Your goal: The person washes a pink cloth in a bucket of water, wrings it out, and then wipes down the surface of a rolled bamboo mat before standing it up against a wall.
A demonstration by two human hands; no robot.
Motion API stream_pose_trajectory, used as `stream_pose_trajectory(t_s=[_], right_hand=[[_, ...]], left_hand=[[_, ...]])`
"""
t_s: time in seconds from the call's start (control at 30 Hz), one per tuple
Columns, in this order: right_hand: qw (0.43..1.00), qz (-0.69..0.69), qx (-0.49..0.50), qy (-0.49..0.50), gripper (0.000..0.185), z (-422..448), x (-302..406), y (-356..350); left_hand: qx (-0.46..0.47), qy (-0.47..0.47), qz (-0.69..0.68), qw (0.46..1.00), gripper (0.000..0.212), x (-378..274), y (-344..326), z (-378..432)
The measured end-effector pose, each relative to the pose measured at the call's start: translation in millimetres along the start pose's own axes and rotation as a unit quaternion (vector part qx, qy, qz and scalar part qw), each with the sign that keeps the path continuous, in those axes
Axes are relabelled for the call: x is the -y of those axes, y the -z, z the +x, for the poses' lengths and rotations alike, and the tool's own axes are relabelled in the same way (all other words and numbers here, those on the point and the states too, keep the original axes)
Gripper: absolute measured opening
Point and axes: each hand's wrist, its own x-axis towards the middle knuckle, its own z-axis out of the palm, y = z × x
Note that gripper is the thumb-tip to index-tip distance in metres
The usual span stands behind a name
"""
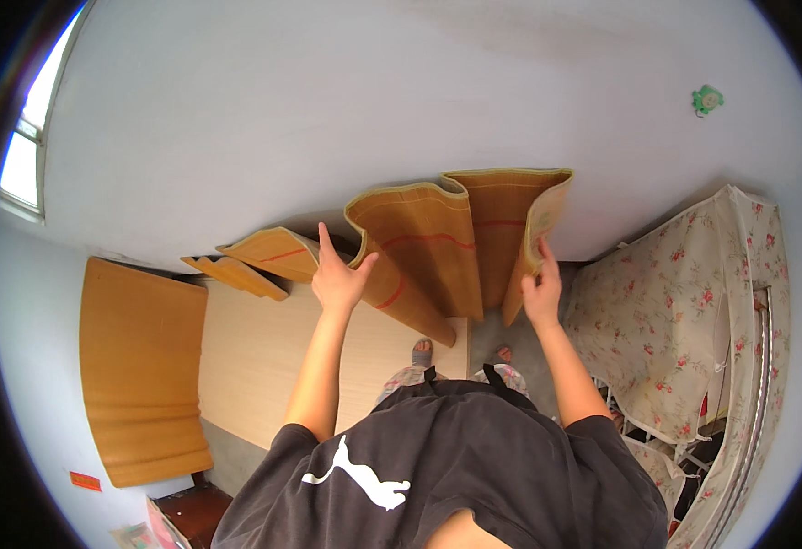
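Observation:
A tan woven sleeping mat (428, 240) with pale edging and red stripes stands on edge in loose folds along the wall in front of me. My left hand (341, 274) is at one of its folds, index finger and thumb spread apart; whether it touches the mat is unclear. At the mat's right end my right hand (543, 285) grips the free edge between thumb and fingers. Lower folds of matting trail off to the left, past my left hand.
A pale board (257, 357) lies low beneath the mat. An orange-brown padded panel (144, 370) stands at the left wall. On the right is a floral fabric wardrobe (648, 329) with its metal frame showing. A dark red furniture top (199, 515) is at lower left.

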Motion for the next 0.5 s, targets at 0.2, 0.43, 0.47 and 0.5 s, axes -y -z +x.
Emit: stream_pose_trajectory(t_s=[0.2,0.43,0.47,0.5], right_hand=[[0.99,0.038,0.128,0.057,0.014,-44,12,-19],[0.901,0.125,0.403,0.105,0.016,-110,48,-79],[0.896,0.142,0.413,0.08,0.016,-118,52,-84],[0.889,0.16,0.425,0.059,0.015,-125,56,-88]], left_hand=[[0.172,0.022,0.001,0.985,0.038,-18,-4,-30],[0.222,0.029,-0.002,0.975,0.048,-48,34,-86],[0.228,0.029,0.083,0.97,0.045,-51,36,-90],[0.226,0.036,0.082,0.97,0.045,-44,38,-94]])
